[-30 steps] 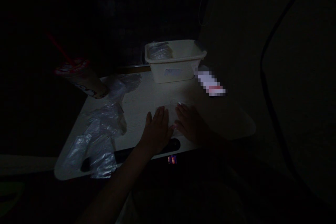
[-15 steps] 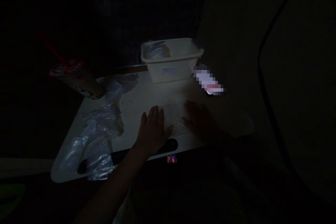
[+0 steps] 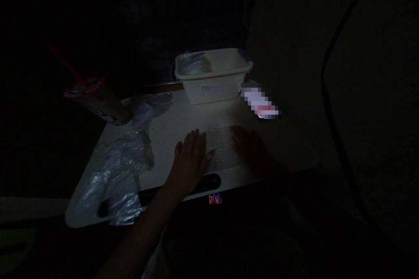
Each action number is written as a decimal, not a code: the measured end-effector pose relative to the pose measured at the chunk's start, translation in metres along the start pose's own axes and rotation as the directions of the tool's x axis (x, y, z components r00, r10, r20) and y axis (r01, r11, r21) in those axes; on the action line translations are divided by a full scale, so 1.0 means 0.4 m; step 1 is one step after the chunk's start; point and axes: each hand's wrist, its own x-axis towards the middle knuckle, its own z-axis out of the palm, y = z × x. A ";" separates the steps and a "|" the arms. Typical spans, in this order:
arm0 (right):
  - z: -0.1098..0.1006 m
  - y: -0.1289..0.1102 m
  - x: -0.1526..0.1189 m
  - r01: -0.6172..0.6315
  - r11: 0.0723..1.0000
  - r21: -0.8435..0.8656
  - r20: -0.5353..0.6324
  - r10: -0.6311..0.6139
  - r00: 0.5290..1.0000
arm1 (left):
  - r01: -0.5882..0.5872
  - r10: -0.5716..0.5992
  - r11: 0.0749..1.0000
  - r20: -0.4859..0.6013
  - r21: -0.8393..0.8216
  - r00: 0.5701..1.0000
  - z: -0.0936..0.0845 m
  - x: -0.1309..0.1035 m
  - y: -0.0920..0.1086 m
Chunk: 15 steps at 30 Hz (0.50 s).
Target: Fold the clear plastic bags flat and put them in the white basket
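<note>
Over at the far left a drink cup (image 3: 98, 102) with a red straw leans at the edge of the pale table (image 3: 173, 122), and just inboard of it crumpled clear plastic bags (image 3: 122, 163) sprawl down toward the near rim. Moving in, the left hand (image 3: 190, 163) lies palm down and flat, fingers spread, not clenched on anything, its thumb tip touching the left edge of a thin clear plastic sheet (image 3: 222, 148). That sheet is where the change is: a moment ago it looked rumpled and bunched between the hands, and now it lies as a flat, squared patch on the table, so the smoothing appears to have worked and the hands have drawn apart to its two sides. The sheet sits between the hands, pinned at its edges rather than grasped. On its right edge rests the right hand (image 3: 250, 148), dim in the shadow, also flat and open as far as can be made out. Behind, a cream tub (image 3: 214, 80) holds more plastic at its left end, with a blurred card (image 3: 260, 102) just right of it.
</note>
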 end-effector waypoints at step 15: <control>-0.005 0.027 0.002 -0.215 0.864 0.455 -0.064 0.272 0.960 | -0.288 0.292 0.947 0.006 -0.139 0.956 0.014 0.007 0.133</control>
